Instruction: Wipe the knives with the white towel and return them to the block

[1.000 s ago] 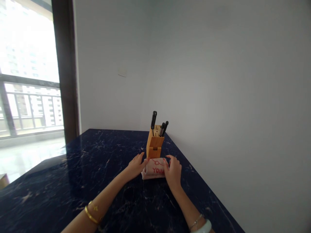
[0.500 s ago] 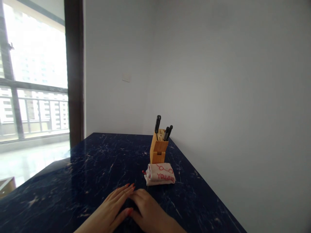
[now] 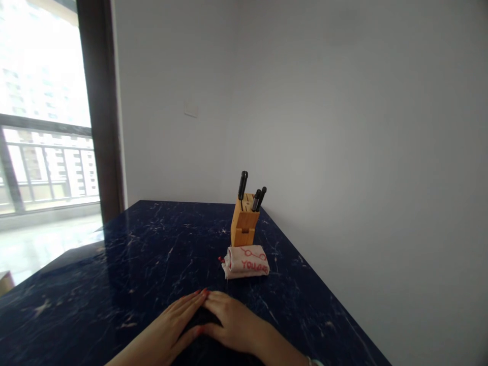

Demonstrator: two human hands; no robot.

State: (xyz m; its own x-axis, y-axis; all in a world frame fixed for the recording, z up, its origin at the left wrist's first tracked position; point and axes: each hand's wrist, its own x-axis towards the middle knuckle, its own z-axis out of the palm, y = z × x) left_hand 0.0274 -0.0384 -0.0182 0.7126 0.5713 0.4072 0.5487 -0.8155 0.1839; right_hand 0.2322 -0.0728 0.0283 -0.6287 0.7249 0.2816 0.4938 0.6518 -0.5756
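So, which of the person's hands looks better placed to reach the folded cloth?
Probably the right hand: it lies nearer the folded cloth, almost straight in front of it, while the left hand sits further left. Neither appears to hold anything.

Home: knife block, balcony railing

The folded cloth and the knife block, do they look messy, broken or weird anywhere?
Nothing looks spilled or broken. The cloth lies folded in front of the knife block. One little oddity: a red bit pokes out at the cloth's left side in the picture, too small to tell what it is.
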